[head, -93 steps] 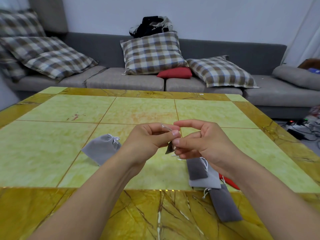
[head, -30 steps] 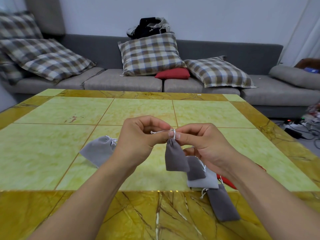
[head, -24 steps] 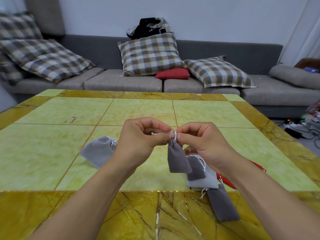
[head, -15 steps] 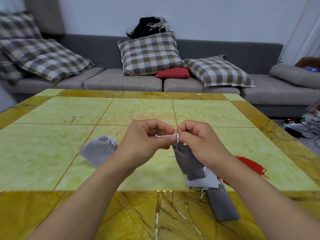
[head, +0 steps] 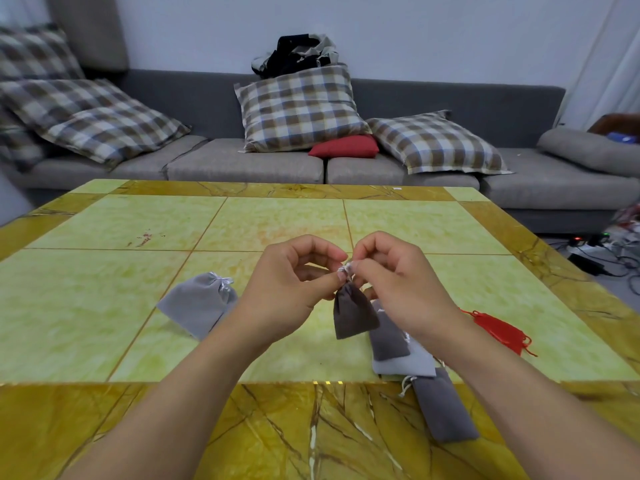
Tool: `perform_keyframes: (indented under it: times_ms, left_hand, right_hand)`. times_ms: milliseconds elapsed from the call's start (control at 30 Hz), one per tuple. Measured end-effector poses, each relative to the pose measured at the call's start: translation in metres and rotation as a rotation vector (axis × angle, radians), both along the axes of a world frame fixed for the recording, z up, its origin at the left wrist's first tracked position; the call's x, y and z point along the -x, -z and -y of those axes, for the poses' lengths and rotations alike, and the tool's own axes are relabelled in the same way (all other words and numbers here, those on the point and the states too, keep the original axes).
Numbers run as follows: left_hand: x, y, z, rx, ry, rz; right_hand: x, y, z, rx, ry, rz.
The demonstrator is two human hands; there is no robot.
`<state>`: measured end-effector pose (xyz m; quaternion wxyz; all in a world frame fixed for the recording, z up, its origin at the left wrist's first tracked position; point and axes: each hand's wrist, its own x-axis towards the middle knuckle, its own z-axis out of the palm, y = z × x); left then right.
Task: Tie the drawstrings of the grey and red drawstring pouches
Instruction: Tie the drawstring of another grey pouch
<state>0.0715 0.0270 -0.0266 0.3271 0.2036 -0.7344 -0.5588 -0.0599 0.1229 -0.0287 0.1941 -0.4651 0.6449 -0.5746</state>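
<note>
A dark grey pouch [head: 352,315] hangs above the table by its white drawstring [head: 344,270]. My left hand [head: 290,285] and my right hand [head: 394,282] meet over its gathered neck, and each pinches the string between thumb and fingertips. A light grey pouch [head: 199,304] with a tied white bow lies to the left. More grey pouches are stacked under my right wrist: a dark one [head: 386,337], a pale one [head: 414,362], and another dark one [head: 445,408] nearest me. A red pouch [head: 498,329] lies to the right, partly behind my right forearm.
The table [head: 138,306] has green tiles and a yellow marbled border. Beyond its far edge stands a grey sofa [head: 242,164] with checked cushions and a red cushion [head: 344,147]. Cables and a power strip [head: 595,252] lie on the floor at right.
My hands have drawn close together, shortening the stretch of string between them. The dark pouch has swung back to hang more upright below my fingertips.
</note>
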Motion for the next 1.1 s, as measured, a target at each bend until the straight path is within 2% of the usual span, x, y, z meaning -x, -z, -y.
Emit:
perform_keyframes:
  times_ms: [67, 233, 300, 400, 467, 733, 833, 900, 967, 1100]
  left_hand:
    - [0.001, 0.0, -0.001, 0.015, -0.005, -0.025]
    - [-0.001, -0.001, 0.001, 0.005, -0.011, -0.054]
    - [-0.001, 0.0, 0.002, 0.004, -0.01, -0.05]
    - [-0.001, 0.0, 0.004, 0.003, -0.031, -0.034]
    - [-0.001, 0.001, 0.007, 0.022, -0.056, -0.016]
    - [-0.005, 0.003, 0.01, 0.424, -0.089, 0.141]
    - [-0.007, -0.002, 0.016, 0.446, -0.1, 0.173]
    - [-0.008, -0.005, 0.019, 0.451, -0.082, 0.193]
    - [-0.008, -0.006, 0.019, 0.41, -0.055, 0.191]
    - [-0.007, -0.001, 0.012, 0.116, 0.09, 0.148]
  right_hand:
    - [0.003, -0.002, -0.001, -0.029, -0.086, 0.153]
    - [0.011, -0.002, -0.006, -0.026, -0.152, 0.313]
    - [0.016, -0.002, -0.007, -0.074, -0.151, 0.262]
    - [0.022, -0.006, -0.009, -0.156, -0.128, 0.045]
    - [0.024, -0.007, -0.01, -0.145, -0.135, 0.072]
    - [0.012, -0.01, -0.006, 0.034, -0.273, 0.807]
    - [0.018, -0.013, -0.008, 0.081, -0.269, 0.922]
    - [0.023, -0.014, -0.009, 0.072, -0.27, 0.894]
    - [0.025, -0.013, -0.009, 0.051, -0.233, 0.757]
    - [0.017, -0.007, -0.007, 0.007, -0.21, 0.497]
